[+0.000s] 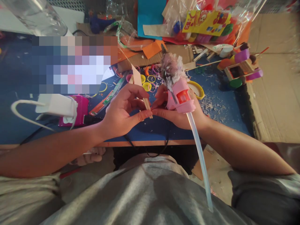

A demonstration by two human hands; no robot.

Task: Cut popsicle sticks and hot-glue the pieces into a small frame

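Observation:
My left hand [122, 112] pinches thin wooden sticks [147, 104] between thumb and fingers, above the blue table's front edge. My right hand [178, 115] grips a pink glue gun [180, 93] with an orange trigger, its nozzle pointing away from me and caked with fluff and dried glue. A clear glue stick [199, 150] juts out of the gun's back toward my lap. The fingertips of both hands meet at the lower end of the wooden sticks.
The blue table [217, 109] is littered with shavings, coloured rings [147, 86] and orange paper. A stick-and-bottle-cap toy [239, 67] sits at right, a pink box with a white charger [67, 109] at left, cardboard [274, 84] at far right.

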